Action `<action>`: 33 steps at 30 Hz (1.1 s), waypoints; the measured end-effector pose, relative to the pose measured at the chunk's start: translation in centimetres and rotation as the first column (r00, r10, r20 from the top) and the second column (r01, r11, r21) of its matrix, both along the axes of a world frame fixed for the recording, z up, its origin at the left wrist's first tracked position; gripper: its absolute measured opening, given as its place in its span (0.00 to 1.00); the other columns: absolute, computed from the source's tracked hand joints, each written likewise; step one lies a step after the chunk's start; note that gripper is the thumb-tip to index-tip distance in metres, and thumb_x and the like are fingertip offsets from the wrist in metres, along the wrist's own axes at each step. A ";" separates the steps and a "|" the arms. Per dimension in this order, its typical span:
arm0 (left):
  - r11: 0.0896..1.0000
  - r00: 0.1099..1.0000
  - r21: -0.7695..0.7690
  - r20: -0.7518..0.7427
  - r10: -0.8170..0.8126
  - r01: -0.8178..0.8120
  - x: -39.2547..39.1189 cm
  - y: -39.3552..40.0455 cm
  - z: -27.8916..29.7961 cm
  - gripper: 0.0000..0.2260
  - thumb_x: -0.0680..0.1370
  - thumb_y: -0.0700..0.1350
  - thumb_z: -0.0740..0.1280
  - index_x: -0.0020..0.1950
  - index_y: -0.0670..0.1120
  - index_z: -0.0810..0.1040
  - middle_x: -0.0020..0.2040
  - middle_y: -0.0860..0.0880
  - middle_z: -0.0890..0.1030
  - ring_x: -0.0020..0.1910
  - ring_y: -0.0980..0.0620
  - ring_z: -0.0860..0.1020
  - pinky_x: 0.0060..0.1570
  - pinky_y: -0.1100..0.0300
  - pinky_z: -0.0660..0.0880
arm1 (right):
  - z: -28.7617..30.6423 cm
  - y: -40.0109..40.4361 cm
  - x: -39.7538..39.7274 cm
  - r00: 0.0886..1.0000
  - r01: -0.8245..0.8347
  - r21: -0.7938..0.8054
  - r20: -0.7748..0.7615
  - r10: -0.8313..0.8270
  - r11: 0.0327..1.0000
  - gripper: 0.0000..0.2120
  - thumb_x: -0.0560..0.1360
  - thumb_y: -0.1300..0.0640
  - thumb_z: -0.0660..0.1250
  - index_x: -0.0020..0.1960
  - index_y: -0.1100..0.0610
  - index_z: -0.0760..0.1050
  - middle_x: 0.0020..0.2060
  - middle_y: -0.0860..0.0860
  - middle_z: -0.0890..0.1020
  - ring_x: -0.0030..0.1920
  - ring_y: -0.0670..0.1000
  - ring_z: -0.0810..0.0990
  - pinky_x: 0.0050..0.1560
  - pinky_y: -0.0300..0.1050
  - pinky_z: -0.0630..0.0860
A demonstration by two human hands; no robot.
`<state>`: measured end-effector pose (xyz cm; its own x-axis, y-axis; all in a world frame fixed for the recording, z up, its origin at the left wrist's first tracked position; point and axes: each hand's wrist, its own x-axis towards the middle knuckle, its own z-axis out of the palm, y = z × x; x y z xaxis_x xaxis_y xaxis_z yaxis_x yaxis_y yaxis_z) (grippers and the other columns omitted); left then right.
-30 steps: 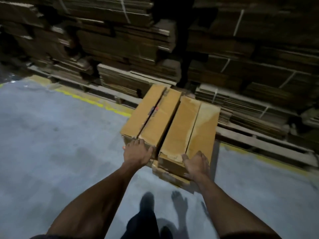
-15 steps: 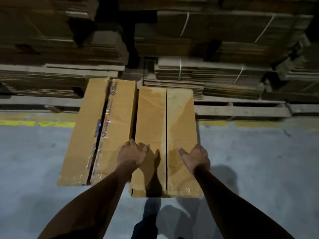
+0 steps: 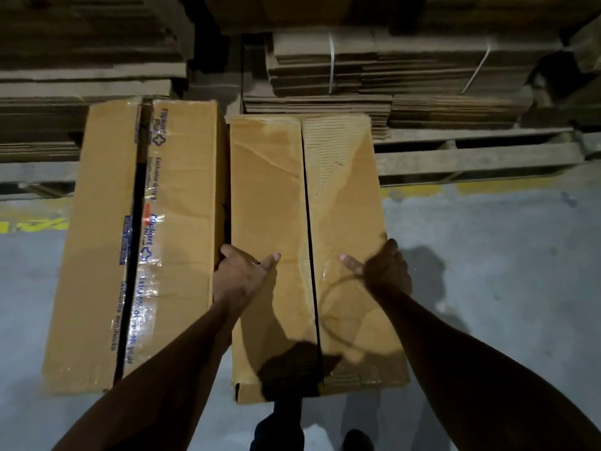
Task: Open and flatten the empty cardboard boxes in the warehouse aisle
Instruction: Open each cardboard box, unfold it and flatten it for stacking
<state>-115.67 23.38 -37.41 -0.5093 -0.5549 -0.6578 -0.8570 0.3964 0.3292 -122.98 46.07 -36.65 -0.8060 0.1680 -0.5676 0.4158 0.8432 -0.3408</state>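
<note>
**Closing in on the plain box, both hands clamping its sides**

Starting at the left: passing over the printed box (image 3: 97,242), lying lengthways on the floor (image 3: 487,255) with its top seam gaping in a dark slit. Not touching it at all now, where a second ago gripping its near end with the left hand while carrying both boxes in towards the pallet (image 3: 471,157).

Moving to the left hand (image 3: 239,275): hooking the fingers down into the narrow gap between the two boxes, laying the thumb across the top, gripping the left edge of the plain box (image 3: 270,190). Same place as half a second ago, only leaning in far closer and looking straight down.

Crossing to the middle: finding the plain box right beside the printed one, resting on the floor, top flaps meeting along a thin centre line, and by the look of the near end keeping its full depth, so not yet flattened.

Reaching the right hand (image 3: 387,271): wrapping the fingers over the right edge, stretching the thumb inward on top, slightly blurred, so probably moving.

Further right and behind: skirting the yellow line (image 3: 422,190) and the strapped stacks of flattened cardboard (image 3: 357,66).

Reading all that as carrying done and opening about to begin: probably getting set to lift, turn or prise the plain box apart.
</note>
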 end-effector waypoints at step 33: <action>0.955 0.951 -0.140 -0.202 0.233 -0.263 27.0 19.3 18.7 0.43 0.68 0.76 0.63 0.69 0.44 0.66 0.60 0.43 0.80 0.55 0.39 0.80 0.56 0.44 0.78 | 18.9 16.0 21.0 0.971 -0.236 -0.015 -0.040 0.235 0.972 0.40 0.70 0.32 0.71 0.67 0.60 0.65 0.61 0.60 0.78 0.60 0.63 0.77 0.50 0.49 0.67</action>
